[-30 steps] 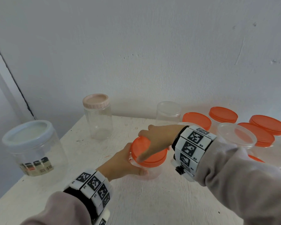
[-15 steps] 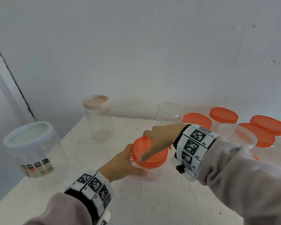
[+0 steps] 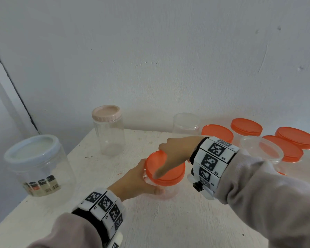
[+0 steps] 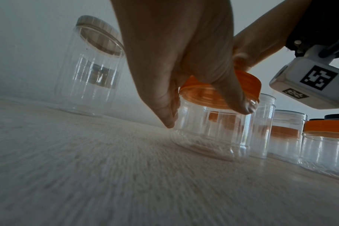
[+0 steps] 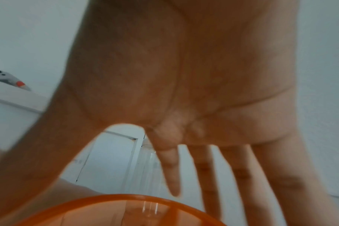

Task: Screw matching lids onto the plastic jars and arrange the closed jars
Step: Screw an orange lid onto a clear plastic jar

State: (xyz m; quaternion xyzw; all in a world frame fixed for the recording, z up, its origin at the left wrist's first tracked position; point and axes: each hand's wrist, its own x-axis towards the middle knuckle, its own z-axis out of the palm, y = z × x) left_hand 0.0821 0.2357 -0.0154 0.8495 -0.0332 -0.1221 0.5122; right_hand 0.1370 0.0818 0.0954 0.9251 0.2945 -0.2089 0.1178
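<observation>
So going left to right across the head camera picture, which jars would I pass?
Blue-lidded jar → pink-lidded jar → jar with the orange lid, held by both hands → lidless clear jar → cluster of orange-lidded jars at the right.

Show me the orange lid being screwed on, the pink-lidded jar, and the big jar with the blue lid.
orange lid point(image 3: 170, 173), head view, bare top near its front edge.
pink-lidded jar point(image 3: 111, 136), head view, clear wall below the lid.
blue-lidded jar point(image 3: 41, 172), head view, clear wall above the label.
</observation>
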